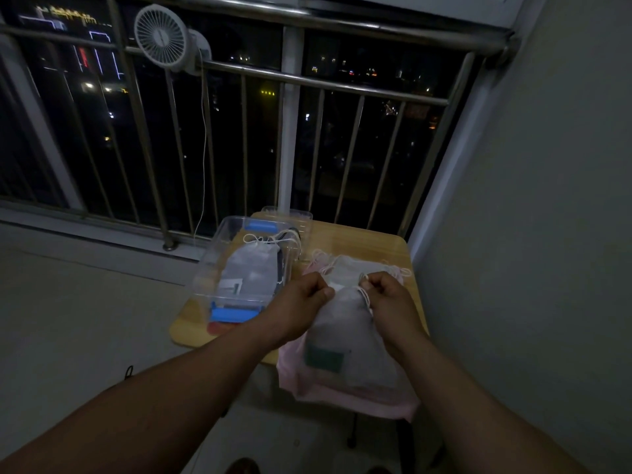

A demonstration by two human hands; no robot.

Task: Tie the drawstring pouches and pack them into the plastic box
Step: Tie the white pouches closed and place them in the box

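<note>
While two hands (301, 302) (386, 299) pinch one pouch (345, 340), one box (205, 277) holds another (249, 268).

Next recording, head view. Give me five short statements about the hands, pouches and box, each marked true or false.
1. The left hand and right hand both grip the top of a white pouch. True.
2. The plastic box holds nothing. False: a packed pouch already lies inside it.
3. The box's latches are red. False: they are blue.
4. More pouches lie on the table just beyond the hands. True.
5. A small fan is fixed to the railing. True.
</note>
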